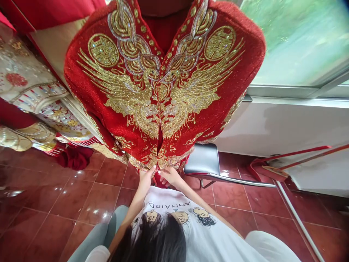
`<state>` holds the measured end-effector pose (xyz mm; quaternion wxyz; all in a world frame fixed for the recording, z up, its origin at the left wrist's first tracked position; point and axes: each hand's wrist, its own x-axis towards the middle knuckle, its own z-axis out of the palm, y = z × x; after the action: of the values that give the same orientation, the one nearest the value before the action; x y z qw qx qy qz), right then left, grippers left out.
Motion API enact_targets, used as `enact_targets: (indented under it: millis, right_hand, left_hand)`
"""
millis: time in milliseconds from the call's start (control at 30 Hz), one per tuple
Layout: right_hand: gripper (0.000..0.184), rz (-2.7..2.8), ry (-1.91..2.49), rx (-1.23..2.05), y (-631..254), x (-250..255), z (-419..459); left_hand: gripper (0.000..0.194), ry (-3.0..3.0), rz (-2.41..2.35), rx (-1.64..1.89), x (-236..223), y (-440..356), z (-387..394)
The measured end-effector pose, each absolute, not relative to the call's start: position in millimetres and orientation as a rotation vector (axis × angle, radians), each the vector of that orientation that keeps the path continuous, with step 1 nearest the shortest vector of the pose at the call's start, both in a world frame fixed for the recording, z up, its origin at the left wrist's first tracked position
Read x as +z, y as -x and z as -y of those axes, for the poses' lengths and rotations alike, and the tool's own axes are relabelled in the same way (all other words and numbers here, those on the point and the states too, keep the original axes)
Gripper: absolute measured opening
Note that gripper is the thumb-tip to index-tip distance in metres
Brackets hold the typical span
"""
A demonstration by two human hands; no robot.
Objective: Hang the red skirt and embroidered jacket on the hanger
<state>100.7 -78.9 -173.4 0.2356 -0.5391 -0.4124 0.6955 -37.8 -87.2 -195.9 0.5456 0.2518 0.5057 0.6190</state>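
A red embroidered jacket (188, 120) hangs upright before me, its gold and silver stitching forming two winged birds and round emblems. Its front edges meet at the chest, and a narrow gap shows lower down. At the bottom of the front opening, my left hand (146, 174) pinches the edge of the hem. Just beside it, my right hand (170, 176) has its thumb and fingers closed on the other front edge, the remaining fingers curled beneath. Any fastener between the fingertips is too small to make out.
More embroidered garments (51, 98) hang at the left. A black-seated metal chair (204, 160) stands right behind the jacket. Farther right are a red dustpan (261, 171) and a pale pole (297, 218) on the tiled floor (92, 200), below a window (294, 43).
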Motion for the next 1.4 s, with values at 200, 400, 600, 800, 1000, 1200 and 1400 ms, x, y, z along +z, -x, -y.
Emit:
enact_targets:
  millis: [200, 400, 600, 800, 1000, 1200, 1400]
  right_hand:
    - [0.03, 1.154, 1.47, 1.684, -75, -170, 65]
    - [0.031, 1.107, 1.446, 1.628, -78, -176, 67]
    - [0.022, 0.837, 1.383, 1.878, -78, -165, 64]
    - [0.011, 0.672, 1.311, 2.034, -80, -154, 61]
    - [0.013, 0.643, 1.287, 1.99, -77, -153, 53]
    - [0.009, 0.721, 1.316, 2.014, -83, -154, 54]
    - [0.008, 0.717, 1.312, 1.98, -81, -150, 55]
  left_hand:
    - [0.055, -0.699, -1.275, 1.481, -198, 40, 83]
    - [0.055, -0.756, -1.308, 1.451, -191, 41, 82]
    - [0.051, -0.805, -1.342, 1.452, -194, 37, 83]
    - [0.046, -0.881, -1.372, 1.466, -196, 34, 80]
    - [0.047, -0.898, -1.406, 1.499, -196, 31, 81]
    - [0.046, -0.903, -1.392, 1.471, -195, 30, 84]
    - [0.039, -0.947, -1.415, 1.452, -193, 31, 81]
